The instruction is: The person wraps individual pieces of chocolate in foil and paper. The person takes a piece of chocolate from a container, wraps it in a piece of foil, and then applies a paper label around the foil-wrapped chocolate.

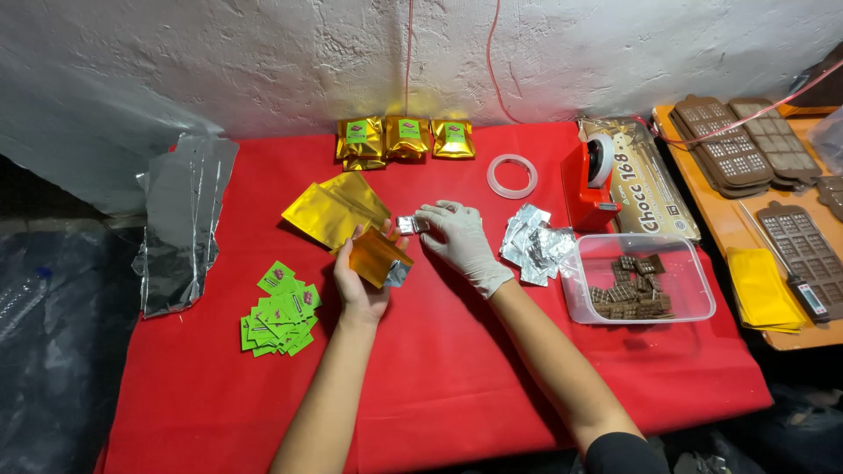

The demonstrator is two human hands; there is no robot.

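My left hand (358,283), bare, grips an open gold pouch (379,258) just above the red table cloth (457,369). My right hand (458,237), in a white glove, pinches a small foil-wrapped piece (411,225) right at the pouch's mouth. A pile of foil-wrapped pieces (532,239) lies just right of my right hand. Empty gold pouches (334,209) lie flat behind my left hand.
Green label stickers (279,309) are heaped at the left. Three filled gold pouches (404,139) stand along the back wall. A clear tub of chocolate pieces (639,279), a red tape dispenser (590,183), a tape ring (512,175), foil sheets (180,219) and brown moulds (729,147) surround them.
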